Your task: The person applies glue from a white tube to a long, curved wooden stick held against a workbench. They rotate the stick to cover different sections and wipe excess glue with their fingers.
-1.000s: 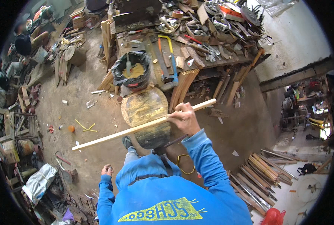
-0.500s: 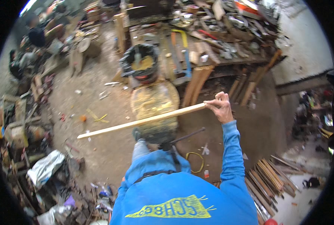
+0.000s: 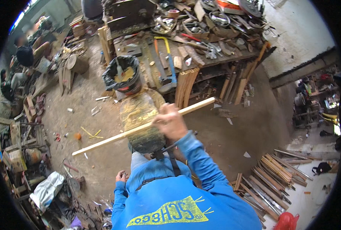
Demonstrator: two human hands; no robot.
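My right hand [image 3: 171, 122] is closed around a long, thin, pale wooden stick [image 3: 113, 139], gripping it right of its middle. The stick slants across the view, its left end lower and its right end higher. Beneath it is a worn round-topped wooden block [image 3: 134, 114] smeared with yellow. My left hand [image 3: 122, 176] hangs low beside my left hip, fingers loosely apart, with nothing seen in it. Beyond the block stands a black-lined bucket [image 3: 136, 85] with yellowish stuff and a brush [image 3: 119, 69] inside.
A cluttered workbench [image 3: 220, 61] holds tools, including a yellow-and-blue hacksaw [image 3: 172, 61]. Planks [image 3: 186, 86] lean against its front. A pile of wooden sticks [image 3: 272, 180] lies at lower right, a silvery sheet [image 3: 48, 189] at lower left. A person [image 3: 25, 55] sits at far left.
My right hand has moved left and slid from the stick's right end to nearer its middle. My left hand has come into view at my hip. The whole view has shifted slightly.
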